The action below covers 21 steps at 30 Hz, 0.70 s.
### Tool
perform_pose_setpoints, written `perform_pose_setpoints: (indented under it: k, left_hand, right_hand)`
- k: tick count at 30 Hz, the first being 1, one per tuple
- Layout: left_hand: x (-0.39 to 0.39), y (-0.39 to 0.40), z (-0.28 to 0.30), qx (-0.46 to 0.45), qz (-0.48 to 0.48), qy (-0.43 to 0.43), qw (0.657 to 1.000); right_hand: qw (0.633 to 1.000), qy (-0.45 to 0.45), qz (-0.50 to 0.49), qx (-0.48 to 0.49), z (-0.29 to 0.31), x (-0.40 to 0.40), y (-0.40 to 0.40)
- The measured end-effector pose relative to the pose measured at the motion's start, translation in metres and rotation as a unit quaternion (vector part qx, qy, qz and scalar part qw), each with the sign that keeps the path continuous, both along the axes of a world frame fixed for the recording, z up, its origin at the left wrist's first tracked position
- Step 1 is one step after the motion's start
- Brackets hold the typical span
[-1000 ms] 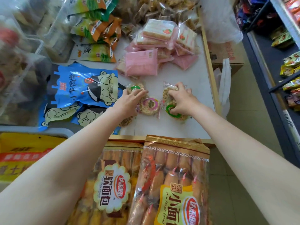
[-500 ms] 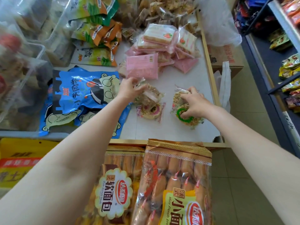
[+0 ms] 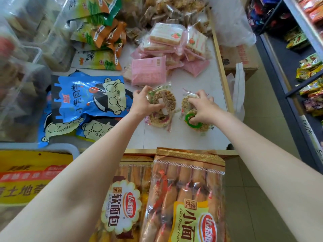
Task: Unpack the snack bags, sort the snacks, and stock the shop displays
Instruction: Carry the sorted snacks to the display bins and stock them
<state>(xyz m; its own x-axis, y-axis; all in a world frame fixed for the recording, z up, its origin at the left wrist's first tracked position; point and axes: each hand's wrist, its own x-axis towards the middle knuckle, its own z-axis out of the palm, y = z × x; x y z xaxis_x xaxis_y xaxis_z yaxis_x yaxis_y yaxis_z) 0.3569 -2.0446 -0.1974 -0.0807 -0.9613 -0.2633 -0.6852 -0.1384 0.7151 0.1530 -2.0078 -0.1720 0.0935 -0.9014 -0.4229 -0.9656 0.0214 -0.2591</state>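
Head view looks down over two bags of bread rolls [image 3: 185,198] standing nearest the person, packed upright so their labels face out; the right one reads "Mini French bread" beside large Chinese characters, the left one carries a scalloped cream label with Chinese script and small Latin letters too fine to read. To their left lies a yellow pack [image 3: 29,177] with red and dark Chinese lettering.

Beyond them, on the white counter [image 3: 192,140], the two hands work side by side. The left hand [image 3: 142,103] has its fingers curled round a round clear-wrapped grain cake [image 3: 164,99], tilted up above a second cake with a pink ring [image 3: 160,119] that lies flat; probably it is being moved to join like with like. The right hand [image 3: 201,107] presses down with bent fingers gripping a pair of similar cakes with a green ring [image 3: 191,119], seemingly to gather them into one stack. These cakes sit mid-counter, near its right edge.

Left of the hands lie blue cartoon-face bags [image 3: 89,96] with Chinese characters, overlapping. Farther back sits a heap of pink-wrapped wafers [image 3: 162,55] bearing a strawberry picture, then green and orange packets [image 3: 97,32], then small brown-wrapped sweets [image 3: 167,11]. Each kind forms its own pile, which suggests sorting is well under way. Shelves of stocked snacks [image 3: 307,67] run along the right.
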Motion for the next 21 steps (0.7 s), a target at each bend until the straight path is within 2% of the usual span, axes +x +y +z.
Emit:
perform_pose_setpoints:
  k: [4,8,12,17,21]
  left_hand:
    - [0.000,0.025,-0.004,0.026,-0.029,-0.015,0.999]
    - [-0.008,0.034,-0.014,0.073,0.021,-0.095,0.993]
    - [-0.015,0.025,-0.016,0.114,0.025,-0.044,0.992]
    - [-0.022,0.026,-0.008,0.087,0.013,0.029,0.996]
    - [-0.018,0.027,-0.009,0.079,0.028,0.021,0.996]
  right_hand:
    - [0.999,0.019,0.027,0.027,0.010,-0.005,0.003]
    - [0.998,0.048,0.043,0.018,0.030,-0.017,0.006]
    - [0.998,0.007,0.065,-0.002,0.039,-0.017,0.004]
    - [0.997,-0.002,0.071,0.012,0.020,-0.004,0.012]
    - [0.998,-0.004,0.064,-0.013,0.014,-0.006,0.016]
